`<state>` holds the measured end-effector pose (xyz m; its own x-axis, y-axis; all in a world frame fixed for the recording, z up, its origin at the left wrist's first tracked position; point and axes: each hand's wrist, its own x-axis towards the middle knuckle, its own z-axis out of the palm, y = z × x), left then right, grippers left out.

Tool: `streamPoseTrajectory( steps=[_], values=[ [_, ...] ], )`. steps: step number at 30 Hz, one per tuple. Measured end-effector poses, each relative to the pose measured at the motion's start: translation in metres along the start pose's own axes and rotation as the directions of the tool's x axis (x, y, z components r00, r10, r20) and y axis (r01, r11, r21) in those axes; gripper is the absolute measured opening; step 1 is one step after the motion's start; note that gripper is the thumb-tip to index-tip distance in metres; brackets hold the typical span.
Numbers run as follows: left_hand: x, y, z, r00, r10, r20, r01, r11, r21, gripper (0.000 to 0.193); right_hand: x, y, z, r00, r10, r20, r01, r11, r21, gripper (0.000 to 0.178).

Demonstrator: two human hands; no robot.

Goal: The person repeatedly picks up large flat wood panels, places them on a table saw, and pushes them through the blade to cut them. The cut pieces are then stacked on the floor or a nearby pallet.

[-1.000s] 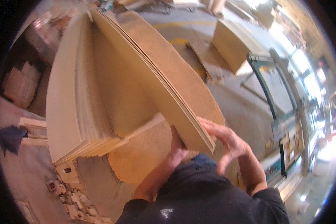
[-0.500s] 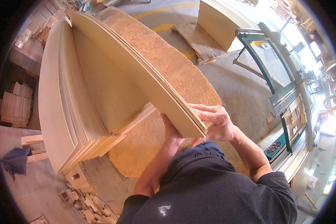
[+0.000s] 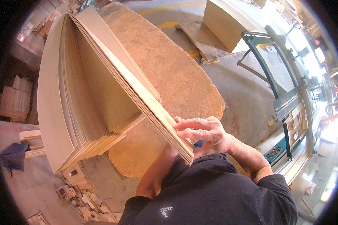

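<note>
Several thin plywood sheets [image 3: 139, 98] stand on edge in a slanting bundle, their near end close to my waist. My right hand [image 3: 206, 134] is closed on that near end, fingers bent over the right-hand face. My left hand is hidden behind the bundle; only the forearm [image 3: 154, 174] shows, reaching up to it. Left of the bundle leans a thick stack of similar sheets [image 3: 52, 97], fanned apart at the near end. Another pale sheet [image 3: 110, 35] leans away from the bundle on its right side, above a large brown board [image 3: 176, 63].
A green-framed machine [image 3: 279, 80] stands to the right. Beyond the brown board, a block of stacked panels [image 3: 227, 26] rests on a low wooden base [image 3: 202, 39]. Wood offcuts [image 3: 86, 202] lie at lower left, near a dark cloth [image 3: 14, 155] draped over timber.
The bundle's near end has swung left and down, tipping its right face into view. A pale sheet now shows apart on its right. My left hand has gone out of sight behind the bundle.
</note>
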<state>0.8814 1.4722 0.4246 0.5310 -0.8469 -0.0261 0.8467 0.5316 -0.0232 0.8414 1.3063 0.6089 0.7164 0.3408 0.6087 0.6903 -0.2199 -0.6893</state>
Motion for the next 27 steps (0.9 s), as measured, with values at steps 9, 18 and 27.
streamPoseTrajectory(
  steps=[9, 18, 27],
  values=[
    [-0.002, 0.009, -0.011, 1.0, 0.007, -0.001, -0.007, 0.999, -0.045, 0.051, 0.0, 0.004, 0.006, 0.995, 0.056, -0.079, -0.058, 0.998, -0.018, 0.063],
    [-0.005, 0.016, -0.015, 1.0, -0.012, 0.009, 0.013, 0.997, -0.07, 0.043, -0.004, 0.007, 0.016, 0.98, 0.156, -0.12, -0.139, 0.981, 0.138, 0.065],
    [-0.002, 0.01, -0.048, 0.957, 0.265, -0.121, -0.236, 0.948, 0.212, 0.031, 0.004, 0.013, 0.011, 0.989, 0.13, -0.065, -0.115, 0.974, 0.194, 0.071]
  ],
)
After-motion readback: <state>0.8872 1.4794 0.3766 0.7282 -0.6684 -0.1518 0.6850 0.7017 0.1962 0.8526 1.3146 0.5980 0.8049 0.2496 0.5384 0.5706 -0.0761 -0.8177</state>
